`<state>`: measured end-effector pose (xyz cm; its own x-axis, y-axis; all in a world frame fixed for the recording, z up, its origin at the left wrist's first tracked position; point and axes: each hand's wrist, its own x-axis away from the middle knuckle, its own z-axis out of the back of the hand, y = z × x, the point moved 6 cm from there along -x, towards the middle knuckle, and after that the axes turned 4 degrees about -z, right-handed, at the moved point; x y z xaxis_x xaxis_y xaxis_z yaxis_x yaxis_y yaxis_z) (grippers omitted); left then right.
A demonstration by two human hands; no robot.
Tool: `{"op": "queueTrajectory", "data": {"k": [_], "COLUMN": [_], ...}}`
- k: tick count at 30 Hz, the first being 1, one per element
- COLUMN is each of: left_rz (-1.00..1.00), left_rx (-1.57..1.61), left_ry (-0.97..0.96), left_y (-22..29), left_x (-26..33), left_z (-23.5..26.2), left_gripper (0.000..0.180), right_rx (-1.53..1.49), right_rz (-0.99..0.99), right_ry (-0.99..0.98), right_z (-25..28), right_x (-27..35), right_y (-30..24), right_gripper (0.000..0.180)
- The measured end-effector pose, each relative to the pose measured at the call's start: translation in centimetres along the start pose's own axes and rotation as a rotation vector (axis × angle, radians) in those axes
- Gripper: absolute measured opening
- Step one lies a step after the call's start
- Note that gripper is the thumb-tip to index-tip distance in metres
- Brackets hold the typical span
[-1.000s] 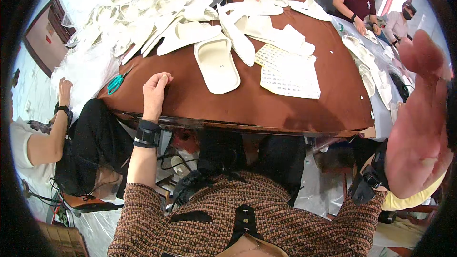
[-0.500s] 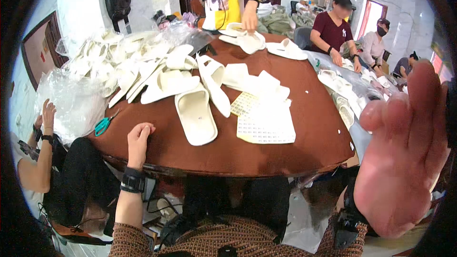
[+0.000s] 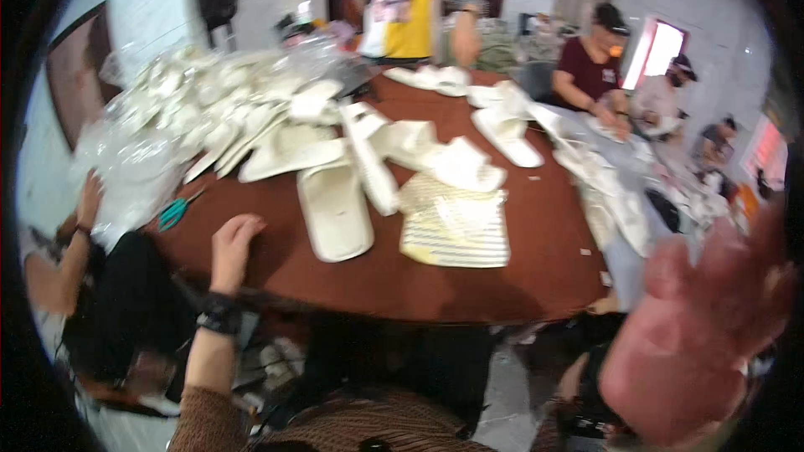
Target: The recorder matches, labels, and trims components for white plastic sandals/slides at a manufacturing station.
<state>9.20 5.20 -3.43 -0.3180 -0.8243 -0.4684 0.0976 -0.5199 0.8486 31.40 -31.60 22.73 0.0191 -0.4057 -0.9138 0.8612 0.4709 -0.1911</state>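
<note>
My left hand (image 3: 234, 247) is at the near left edge of the brown table, its fingers curled together and nothing visible in them. Close to the camera at the right, my right hand (image 3: 678, 343) is raised with its palm showing; its stretched fingers are blurred and it holds nothing I can see. A white slipper (image 3: 337, 218) lies nearest my left hand, sole side toward the near edge. Beside it another slipper (image 3: 368, 163) lies at a slant. Yellow and white label sheets (image 3: 456, 243) lie right of these, with a white slipper (image 3: 465, 163) at their far edge.
Teal-handled scissors (image 3: 173, 214) lie on the table (image 3: 427, 297) at the left. A heap of white slippers (image 3: 201, 96) with clear plastic bags (image 3: 138, 176) fills the far left. A person in a yellow and white shirt (image 3: 410, 4) stands across; others work at the right-hand table (image 3: 615, 213).
The view has shifted slightly. My right hand sits lower and further left. Across the table, the standing person's hand has come off the slippers, and another slipper now lies at the table's right side.
</note>
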Motion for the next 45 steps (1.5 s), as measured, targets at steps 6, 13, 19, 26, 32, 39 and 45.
{"op": "queueTrajectory", "data": {"k": [6,13,19,26,32,39,45], "left_rz": [-0.074,0.023,0.118,-0.26,-0.443,-0.25,-0.36], "left_rx": [0.028,0.128,0.124,-0.137,-0.291,-0.755,-0.833], "left_ry": [-0.041,-0.024,-0.157,-0.225,-0.261,-0.607,-0.524], "left_y": [-0.3,-2.5,-1.6,10.5,9.9,-0.3,0.0], "left_x": [-0.6,-0.3,-1.4,-3.0,-5.8,-10.1,-10.1], "left_z": [-0.4,0.6,0.7,-1.6,-4.2,-9.8,-10.9], "left_gripper": [0.02,0.02,0.021,0.025,0.028,0.041,0.03], "right_rx": [-0.358,-0.477,-0.547,-0.356,-0.373,-0.085,-0.173], "right_rz": [-0.151,-0.191,-0.216,-0.322,-0.578,-0.618,-0.653], "right_ry": [-0.04,-0.035,-0.022,-0.075,-0.202,-0.357,-0.514], "right_z": [3.8,1.4,-0.9,-3.5,-8.4,-16.9,-22.7], "right_x": [6.2,4.8,2.3,2.7,5.0,9.3,8.8], "right_y": [4.7,4.9,4.9,8.3,11.4,20.4,21.2], "right_gripper": [0.053,0.053,0.052,0.047,0.039,0.045,0.043]}}
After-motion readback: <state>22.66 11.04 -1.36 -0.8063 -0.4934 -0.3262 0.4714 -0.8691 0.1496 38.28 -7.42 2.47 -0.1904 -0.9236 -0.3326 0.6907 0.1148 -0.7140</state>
